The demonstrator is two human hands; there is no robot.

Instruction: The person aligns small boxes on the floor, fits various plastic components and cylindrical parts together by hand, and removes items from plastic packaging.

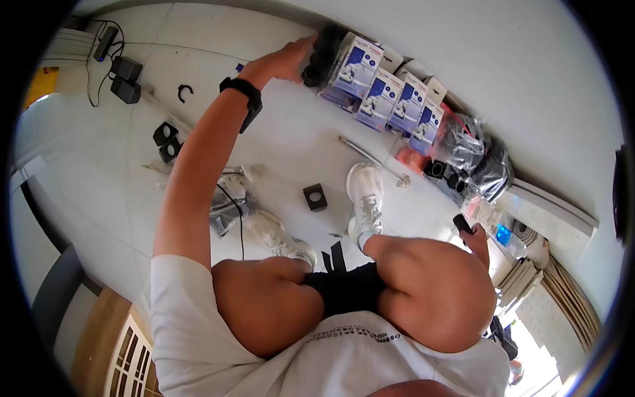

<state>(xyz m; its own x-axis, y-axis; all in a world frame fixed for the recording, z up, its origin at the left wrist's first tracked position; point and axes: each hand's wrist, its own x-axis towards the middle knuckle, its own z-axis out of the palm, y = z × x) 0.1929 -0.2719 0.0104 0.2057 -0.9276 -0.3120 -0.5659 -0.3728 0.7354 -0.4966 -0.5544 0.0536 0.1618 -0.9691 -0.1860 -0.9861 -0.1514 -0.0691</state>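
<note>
My left hand [288,61] reaches to the top of the view, its fingers at a stack of black round parts [324,56] beside blue and white boxes [382,99]. The fingertips are partly hidden against the dark stack, so their grip cannot be made out. A black band is on that wrist. Low on the right, beyond my knee, my right hand [477,239] is closed around a small black object [462,223]. On the floor between my shoes lies a black square part with a round hole [315,197].
A metal rod [376,161] lies before the boxes. Plastic-wrapped items [463,142] and a water bottle [510,241] stand at the right. Black blocks with cables [126,79], a black ring [185,92] and two holed parts [167,142] are at the left. A plastic bag [225,215] touches my shoe area.
</note>
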